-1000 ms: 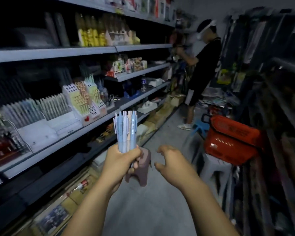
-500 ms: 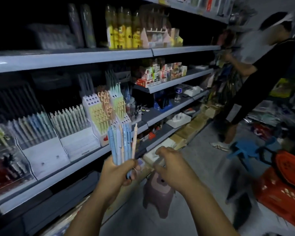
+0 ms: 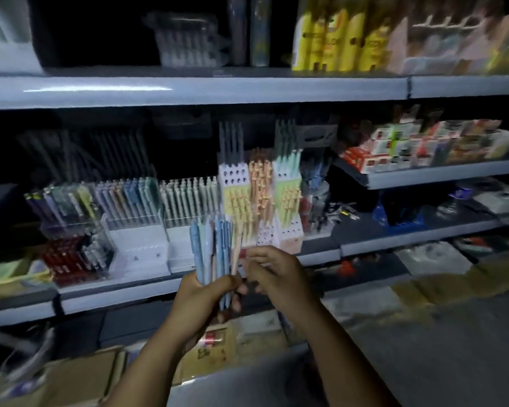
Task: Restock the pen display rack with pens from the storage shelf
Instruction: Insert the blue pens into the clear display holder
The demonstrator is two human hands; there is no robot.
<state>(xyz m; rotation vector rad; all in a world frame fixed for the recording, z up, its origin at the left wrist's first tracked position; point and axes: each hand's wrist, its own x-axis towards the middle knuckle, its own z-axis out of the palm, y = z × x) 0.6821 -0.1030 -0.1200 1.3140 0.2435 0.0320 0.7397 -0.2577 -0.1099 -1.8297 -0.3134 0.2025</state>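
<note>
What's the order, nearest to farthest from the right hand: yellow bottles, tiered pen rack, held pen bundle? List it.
1. Pen bundle, just left, in left hand.
2. Tiered pen rack, shelf behind.
3. Yellow bottles, upper shelf.

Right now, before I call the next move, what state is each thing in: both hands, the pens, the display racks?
left hand, gripping the pen bundle.
pen bundle, held upright in front of the shelf.
right hand, fingers curled at the bundle's right edge; pinch unclear.
tiered display rack, standing on the shelf, partly filled, empty holes showing.
pastel pen box, on the shelf, rows look full.
</note>
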